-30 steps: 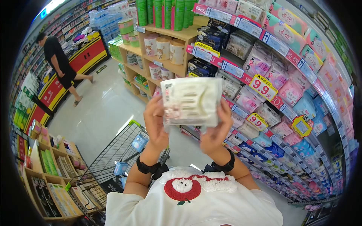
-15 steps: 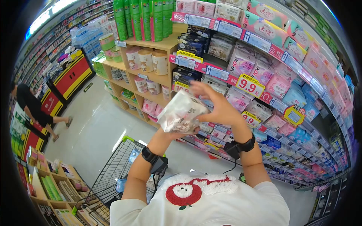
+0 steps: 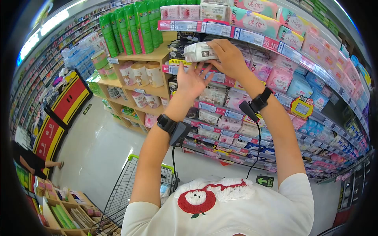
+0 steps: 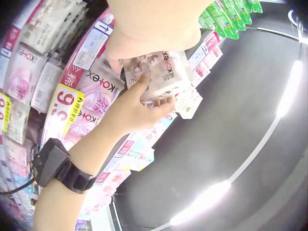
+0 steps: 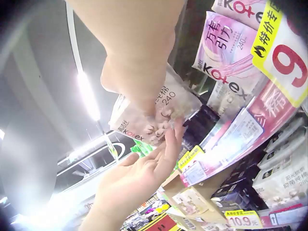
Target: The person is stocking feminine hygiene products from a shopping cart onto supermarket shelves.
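A white Kotex pack of sanitary pads (image 3: 198, 52) is held up at the shelf gap on the upper left of the display. My right hand (image 3: 229, 59) grips its right end from above. In the left wrist view, the right hand's thumb (image 4: 141, 85) lies over the pack's printed front, with fingers beneath. My left hand (image 3: 191, 82) is below the pack, palm up and fingers extended. In the right wrist view, the left fingertips (image 5: 177, 129) reach the pack's lower side. Dark boxes (image 3: 182, 50) stand on the shelf just left of it.
A pink shelf edge with price labels (image 3: 216, 28) runs above the hands. Green canisters (image 3: 143, 27) and paper rolls (image 3: 141, 74) fill a wooden shelf at left. A shopping cart (image 3: 123, 188) stands front left; a person (image 3: 29, 159) is at the far left.
The pack has moved from in front of my chest up and forward to the shelf, turning on the way. Earlier both hands held its sides; now the right hand grips it with the left underneath.
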A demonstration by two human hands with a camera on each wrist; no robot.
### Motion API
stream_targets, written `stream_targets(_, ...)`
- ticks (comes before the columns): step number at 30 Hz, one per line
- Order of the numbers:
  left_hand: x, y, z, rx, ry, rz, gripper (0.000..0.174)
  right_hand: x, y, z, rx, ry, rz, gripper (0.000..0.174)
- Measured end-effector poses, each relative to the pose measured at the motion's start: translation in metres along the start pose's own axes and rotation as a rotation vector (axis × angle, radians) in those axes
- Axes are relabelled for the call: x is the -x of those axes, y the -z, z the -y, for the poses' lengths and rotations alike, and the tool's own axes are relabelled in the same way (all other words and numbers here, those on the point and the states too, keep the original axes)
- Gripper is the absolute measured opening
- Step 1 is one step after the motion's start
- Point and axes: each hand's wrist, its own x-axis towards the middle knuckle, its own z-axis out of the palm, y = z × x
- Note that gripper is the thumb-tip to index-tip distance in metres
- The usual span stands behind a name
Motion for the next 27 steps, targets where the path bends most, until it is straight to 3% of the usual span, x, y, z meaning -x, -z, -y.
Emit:
stream_targets(6, -0.026, 0.004, 0.000, -0.152, 0.050, -0.029, 0.071, 0.008, -0.027, -0.025, 0.118, -0.295, 0.197, 0.049)
stream_targets(9, -0.035, 0.002, 0.001, -0.134, 0.086, -0.004, 0.071, 0.007, -0.029, -0.036, 0.038, -0.430, 0.295, 0.047)
stream_targets(12, -0.042, 0.000, 0.006, -0.173, 0.105, 0.011, 0.071, 0.008, -0.025, -0.040, 0.058, -0.422, 0.271, 0.046)
stream_targets(15, -0.050, -0.007, 0.012, -0.235, 0.142, 0.002, 0.072, -0.003, -0.017, -0.049, -0.012, -0.613, 0.496, 0.049)
stream_targets(19, -0.064, -0.005, 0.016, -0.306, 0.240, -0.054, 0.072, 0.002, -0.026, -0.053, 0.123, -0.490, 0.502, 0.049)
stream_targets(23, -0.070, -0.013, 0.012, -0.268, 0.221, -0.190, 0.069, 0.014, -0.038, -0.057, 0.212, -0.498, 0.544, 0.059)
stream_targets(27, -0.070, -0.028, 0.012, -0.311, 0.219, -0.121, 0.066, 0.015, -0.044, -0.053, 0.229, -0.408, 0.682, 0.066)
